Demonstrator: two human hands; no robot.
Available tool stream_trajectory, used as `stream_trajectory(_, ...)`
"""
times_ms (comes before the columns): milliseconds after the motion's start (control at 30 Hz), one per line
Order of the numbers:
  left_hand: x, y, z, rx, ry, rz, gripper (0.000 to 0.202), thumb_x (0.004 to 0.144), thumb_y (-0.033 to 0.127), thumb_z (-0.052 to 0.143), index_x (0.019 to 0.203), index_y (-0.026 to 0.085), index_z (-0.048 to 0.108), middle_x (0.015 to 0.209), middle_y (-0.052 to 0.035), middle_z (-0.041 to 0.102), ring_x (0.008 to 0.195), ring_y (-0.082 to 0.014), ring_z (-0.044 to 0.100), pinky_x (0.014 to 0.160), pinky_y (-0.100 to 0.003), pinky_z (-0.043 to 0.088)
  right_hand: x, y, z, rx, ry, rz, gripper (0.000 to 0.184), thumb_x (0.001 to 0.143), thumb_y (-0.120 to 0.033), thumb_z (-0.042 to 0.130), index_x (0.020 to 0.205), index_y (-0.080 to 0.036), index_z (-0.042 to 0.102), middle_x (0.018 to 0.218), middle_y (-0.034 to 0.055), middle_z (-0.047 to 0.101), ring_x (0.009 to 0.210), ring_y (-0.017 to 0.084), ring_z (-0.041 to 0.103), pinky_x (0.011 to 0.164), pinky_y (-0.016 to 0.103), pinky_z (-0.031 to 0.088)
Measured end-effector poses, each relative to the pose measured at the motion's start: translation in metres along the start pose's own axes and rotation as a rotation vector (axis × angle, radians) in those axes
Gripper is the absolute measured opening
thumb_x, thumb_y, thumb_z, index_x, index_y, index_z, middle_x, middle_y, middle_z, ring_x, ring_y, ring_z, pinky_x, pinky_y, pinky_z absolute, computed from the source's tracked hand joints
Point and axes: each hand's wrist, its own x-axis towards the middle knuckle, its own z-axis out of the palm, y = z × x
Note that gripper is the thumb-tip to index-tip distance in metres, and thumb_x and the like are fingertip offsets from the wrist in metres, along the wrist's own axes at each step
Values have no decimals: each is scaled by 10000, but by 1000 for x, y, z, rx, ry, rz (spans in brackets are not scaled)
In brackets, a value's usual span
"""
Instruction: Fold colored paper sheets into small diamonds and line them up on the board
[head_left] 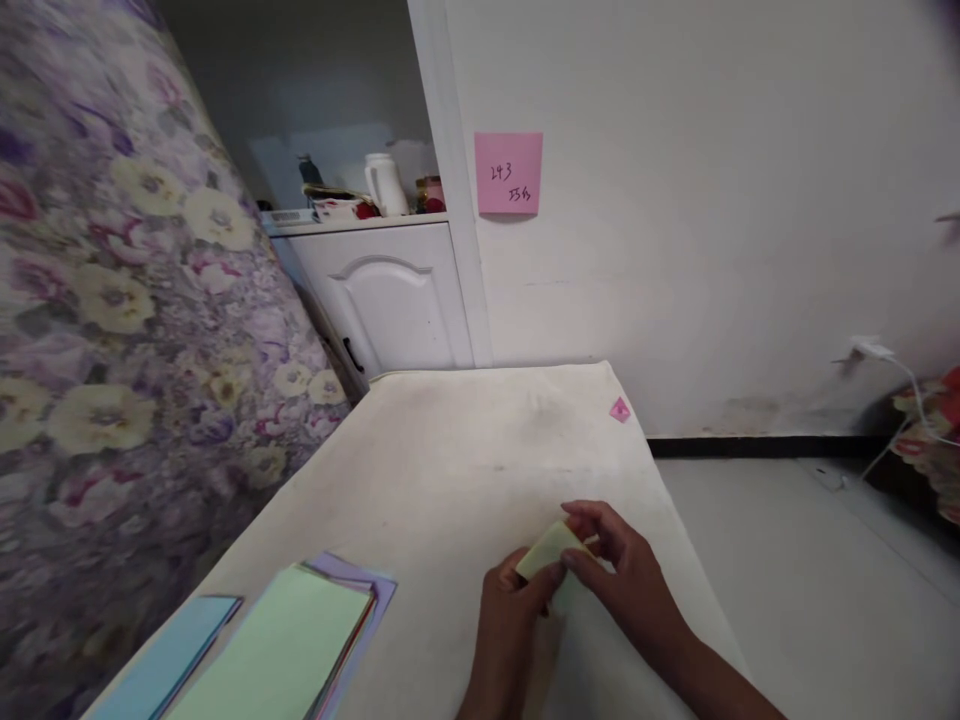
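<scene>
Between my two hands, a small folded piece of pale yellow-green paper [551, 549] is held just above the cloth-covered table. My left hand [514, 600] pinches its lower left part, thumb lying on top. On the other side, my right hand [622, 570] grips the right edge between thumb and fingers. The fingers cover part of the paper, so its underside is hidden. To the left lie a stack of coloured paper with a light green sheet [281, 640] on top and a smaller stack of blue paper [176, 655].
The table [450, 470] has a small pink folded paper [619, 409] near its far right corner. Beyond stand a white cabinet [397, 300] and a wall with a pink note [508, 173]. A floral curtain [150, 350] hangs along the left side.
</scene>
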Motion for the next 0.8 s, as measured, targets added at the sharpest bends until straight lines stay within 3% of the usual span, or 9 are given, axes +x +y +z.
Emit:
stream_trajectory(100, 0, 3, -2, 91, 69, 16, 200, 687, 327, 662, 711, 129, 650, 514, 40, 465, 492, -85, 368, 464, -194, 268, -2, -2, -1, -74, 18, -142, 260, 718, -214, 604, 976, -247, 597, 968, 30, 573, 868, 189, 551, 726, 299, 478)
stream_trajectory(200, -1, 5, -2, 153, 83, 57, 194, 706, 325, 642, 701, 132, 648, 520, 35, 467, 507, -95, 385, 469, -192, 291, -3, -2, -1, -99, 20, -192, 221, 733, -202, 593, 948, -250, 596, 998, 31, 559, 864, 184, 547, 706, 294, 478)
stream_trajectory(500, -3, 1, 0, 112, 57, 77, 216, 717, 333, 637, 760, 122, 655, 566, 16, 509, 524, -102, 418, 457, -193, 334, -3, 2, -2, -81, 5, -158, 87, 738, -198, 597, 822, -219, 586, 995, 32, 553, 879, 184, 542, 731, 298, 472)
stream_trajectory(800, -2, -1, -2, 7, 76, 34, 276, 718, 330, 644, 867, 99, 664, 611, -11, 563, 524, -98, 451, 438, -187, 349, -4, 5, -1, -87, 26, -158, 80, 737, -177, 590, 805, -210, 563, 1057, 42, 513, 926, 186, 537, 725, 285, 478)
